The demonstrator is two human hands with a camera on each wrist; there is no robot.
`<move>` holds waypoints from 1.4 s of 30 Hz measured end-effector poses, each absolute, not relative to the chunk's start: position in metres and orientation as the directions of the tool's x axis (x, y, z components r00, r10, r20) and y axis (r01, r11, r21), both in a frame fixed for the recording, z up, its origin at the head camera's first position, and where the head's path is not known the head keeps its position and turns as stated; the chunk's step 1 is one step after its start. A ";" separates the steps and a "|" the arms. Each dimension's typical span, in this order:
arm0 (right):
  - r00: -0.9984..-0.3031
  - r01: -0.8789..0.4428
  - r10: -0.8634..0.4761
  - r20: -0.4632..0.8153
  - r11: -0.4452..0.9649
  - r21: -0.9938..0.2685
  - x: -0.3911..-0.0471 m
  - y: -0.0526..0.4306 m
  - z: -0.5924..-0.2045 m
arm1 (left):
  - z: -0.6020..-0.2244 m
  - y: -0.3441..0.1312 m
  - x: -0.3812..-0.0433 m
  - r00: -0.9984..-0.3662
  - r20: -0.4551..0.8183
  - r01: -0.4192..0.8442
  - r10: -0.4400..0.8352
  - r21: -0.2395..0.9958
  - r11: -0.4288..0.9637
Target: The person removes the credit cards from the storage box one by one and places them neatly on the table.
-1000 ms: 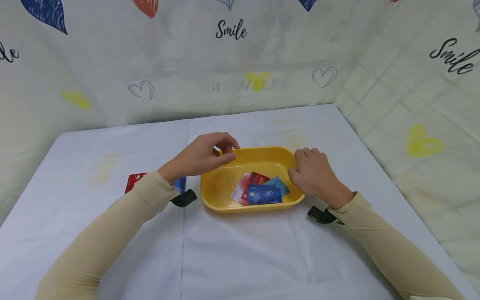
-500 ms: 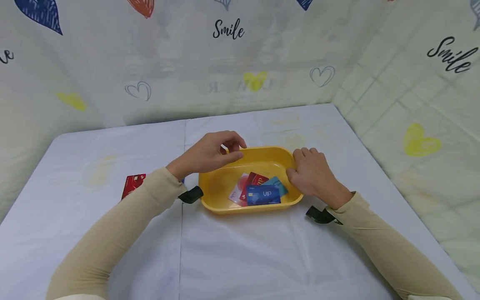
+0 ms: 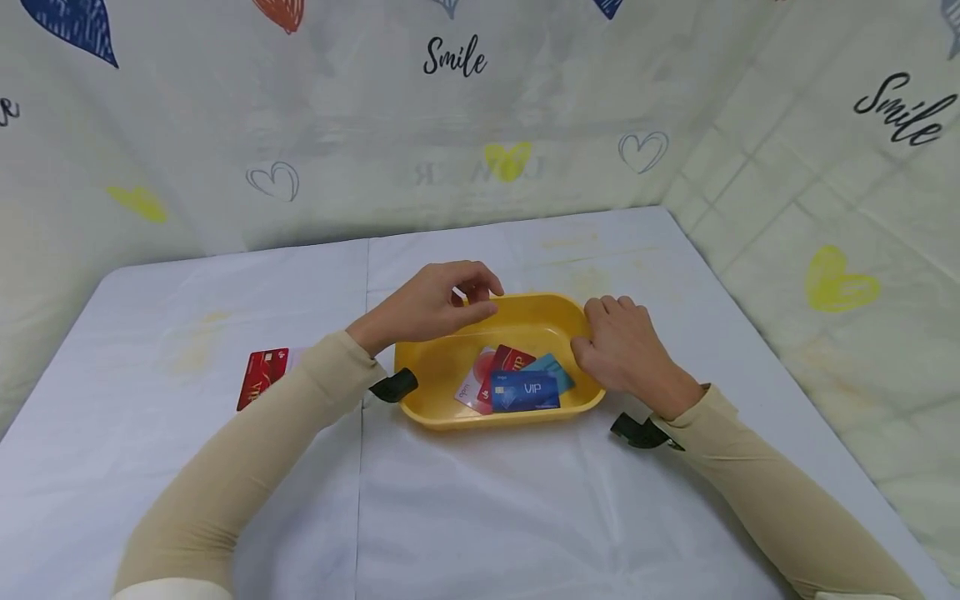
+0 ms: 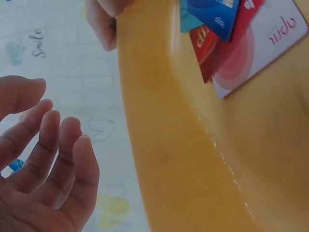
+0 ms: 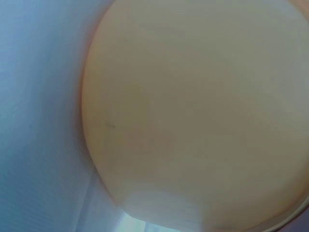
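My right hand [image 3: 626, 346] grips the right end of a yellow plastic tray [image 3: 457, 425]. Several cards lie overlapped inside it: a blue VIP card [image 3: 525, 392] in front, a red card [image 3: 513, 358], a teal card [image 3: 555, 371] and a pink-and-white card [image 3: 471, 390]. Over the tray's far left rim hovers my left hand [image 3: 442, 300]. The left wrist view shows this left hand [image 4: 53, 164] with loosely bent fingers and nothing between them, beside the tray wall [image 4: 154, 135]. The tray's outer surface [image 5: 193, 111] fills most of the right wrist view, and no fingers show there.
On the white tabletop [image 3: 450, 517], left of the tray, lies a red card [image 3: 262, 373]. A pale card beside it is mostly covered by the left sleeve [image 3: 255, 442]. Printed curtains [image 3: 360, 108] stand behind and to the right of the table.
My left hand has shifted right along the tray's far rim, and its sleeve uncovers more of the red card on the table. The right hand and the cards in the tray stay put.
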State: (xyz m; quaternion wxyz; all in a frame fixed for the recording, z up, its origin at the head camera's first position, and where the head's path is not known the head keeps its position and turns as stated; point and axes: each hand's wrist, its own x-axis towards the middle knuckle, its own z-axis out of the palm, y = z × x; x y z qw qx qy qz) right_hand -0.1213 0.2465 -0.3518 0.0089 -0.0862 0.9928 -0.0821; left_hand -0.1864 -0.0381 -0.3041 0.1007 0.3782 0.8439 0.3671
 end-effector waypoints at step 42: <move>-0.982 -0.183 -0.187 -0.005 0.967 -0.175 -0.120 0.250 -0.353 | -0.335 0.009 -0.184 -0.548 0.026 0.611 0.836 0.695 0.379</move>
